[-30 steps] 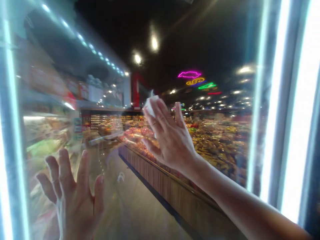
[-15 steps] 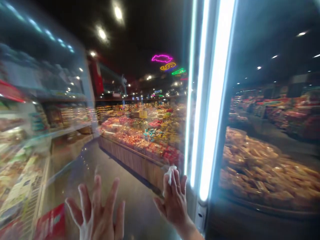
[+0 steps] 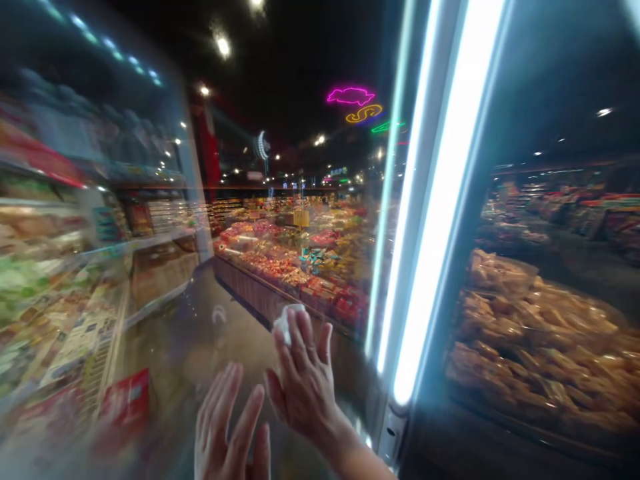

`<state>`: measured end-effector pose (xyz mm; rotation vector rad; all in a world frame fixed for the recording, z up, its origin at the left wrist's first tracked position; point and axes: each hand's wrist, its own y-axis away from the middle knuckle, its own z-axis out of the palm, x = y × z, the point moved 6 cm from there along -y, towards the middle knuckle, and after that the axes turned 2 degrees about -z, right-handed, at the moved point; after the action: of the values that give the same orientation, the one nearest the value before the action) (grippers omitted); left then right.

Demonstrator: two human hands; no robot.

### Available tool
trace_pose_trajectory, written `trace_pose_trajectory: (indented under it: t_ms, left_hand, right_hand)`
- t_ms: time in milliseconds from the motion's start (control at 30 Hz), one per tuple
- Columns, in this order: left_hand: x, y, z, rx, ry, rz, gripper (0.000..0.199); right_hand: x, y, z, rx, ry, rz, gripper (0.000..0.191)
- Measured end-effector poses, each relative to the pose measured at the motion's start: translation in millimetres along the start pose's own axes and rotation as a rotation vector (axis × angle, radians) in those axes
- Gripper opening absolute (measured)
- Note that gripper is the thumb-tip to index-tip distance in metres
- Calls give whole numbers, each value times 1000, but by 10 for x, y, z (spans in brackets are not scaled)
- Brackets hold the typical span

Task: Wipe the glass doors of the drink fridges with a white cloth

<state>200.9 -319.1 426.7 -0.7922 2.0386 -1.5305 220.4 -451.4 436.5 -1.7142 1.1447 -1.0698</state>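
Observation:
My right hand (image 3: pixel 307 383) lies flat against a see-through glass pane, its fingers pressing a crumpled white cloth or tissue (image 3: pixel 286 323) to the surface. The white material shows beside and above the fingertips. Lower and to the left, my left hand (image 3: pixel 227 427) is raised with its fingers apart and nothing in it; whether it touches the glass I cannot tell. Bright vertical light tubes (image 3: pixel 440 200) stand to the right of both hands.
Behind the glass, a long wooden bin (image 3: pixel 250 288) holds many colourful packets. Shelves of packaged food (image 3: pixel 75 333) run along the left, with a red panel (image 3: pixel 125 400) low down. Piled brown packets (image 3: pixel 545 333) fill a display at the right.
My right hand has moved left and slightly up with the white cloth or tissue. My left hand has shifted right and lower, its fingers less widely spread. The view has turned slightly.

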Motion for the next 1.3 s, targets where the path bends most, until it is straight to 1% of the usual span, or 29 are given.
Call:
trace_pose_trajectory:
  t_ms: [67,133,167,233,267,333,400,467,533,633,700,733,800,900,933,1000,1100,1167,1200,1233,1300]
  left_hand:
    - [-7,27,-31,41,51,-43,85]
    - [-51,27,-65,92,55,-91,81]
    - [-65,15,-81,113,55,-86,80]
    - [-75,-32,-105,138,57,-50,74]
    - [-88,-66,-117,152,44,-55,70]
    - [-127,-149,-131,175,-3,-118,65]
    - [-154,-238,-120,171,-53,-188,60]
    - [-146,-314,-87,148,-102,-202,58]
    - [-135,-361,-43,119,-181,-198,60]
    - [-161,-391,26,72,-309,-192,71]
    - [-208,-407,57,61,-376,-172,75]
    - [-240,-415,65,69,-401,-156,76]
    - [-306,-418,78,102,-429,-114,77]
    - [-350,-369,148,116,-417,-20,78]
    - [-339,-342,193,95,-414,10,77]
    - [-282,-287,292,47,-420,52,74]
    - [-183,-274,366,29,-457,65,75]
    - [-199,-333,323,32,-489,55,74]
    - [-251,-377,269,31,-505,51,74]
    - [-334,-425,189,32,-517,48,73]
    - [-570,-508,-23,43,-524,48,75]
  right_hand:
    - [-217,-207,46,-12,-101,-85,60]
    - [-394,-341,65,4,-193,-161,61]
    - [-446,-378,61,29,-239,-177,64]
    - [-473,-417,32,102,-337,-175,72]
    - [-457,-428,13,141,-383,-165,74]
    - [-413,-450,-16,189,-455,-167,76]
    - [-369,-476,-31,196,-484,-188,75]
    - [-325,-489,-48,188,-488,-214,73]
    - [-279,-478,-70,146,-474,-252,73]
    - [-169,-426,-113,18,-391,-294,71]
    - [-66,-383,-150,-53,-325,-296,66]
    - [-15,-366,-172,-61,-302,-288,65]
    - [82,-350,-200,-21,-267,-228,61]
    - [169,-345,-172,103,-177,-90,56]
    - [171,-343,-142,126,-143,-64,55]
    - [150,-343,-80,138,-98,-60,55]
    - [140,-334,-38,137,-75,-81,54]
    - [166,-315,-44,160,-67,-75,55]
    - [187,-301,-47,176,-61,-63,56]
    - [212,-284,-47,193,-52,-47,58]
    - [265,-245,-29,214,-28,-18,62]
